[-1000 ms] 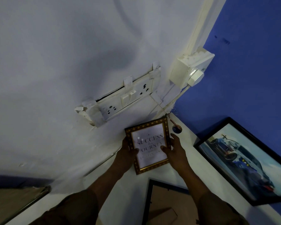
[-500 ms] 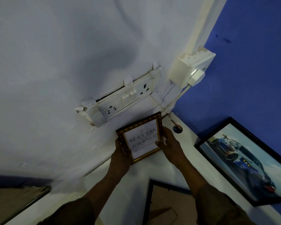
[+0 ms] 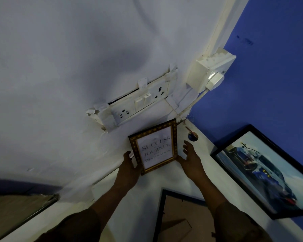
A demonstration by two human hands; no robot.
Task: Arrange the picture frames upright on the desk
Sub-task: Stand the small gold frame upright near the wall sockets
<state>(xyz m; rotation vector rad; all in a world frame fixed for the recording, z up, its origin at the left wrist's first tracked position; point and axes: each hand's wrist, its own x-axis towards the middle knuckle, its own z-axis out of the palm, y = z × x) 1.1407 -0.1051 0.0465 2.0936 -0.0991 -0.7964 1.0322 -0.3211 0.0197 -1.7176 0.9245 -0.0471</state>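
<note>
A small gold picture frame (image 3: 155, 147) with a "Success" print stands upright on the white desk (image 3: 147, 186), leaning on the white wall. My left hand (image 3: 129, 167) cups its lower left corner, with the thumb raised beside the left edge. My right hand (image 3: 191, 157) is beside the right edge with its fingers spread, and only the thumb is near the lower right corner. A large black-framed car picture (image 3: 262, 173) leans upright against the blue wall. A black frame (image 3: 178, 217) lies face down near me, brown backing up.
A loose socket and switch panel (image 3: 140, 104) juts from the wall just above the gold frame. A white switch box (image 3: 210, 74) sits in the corner. A cable hole (image 3: 192, 137) is in the desk's back corner. A wooden surface (image 3: 16, 212) lies at lower left.
The gold frame went from held and tilted in both hands to standing against the wall. My right hand has let go and spread its fingers. The left thumb has come off the frame's front.
</note>
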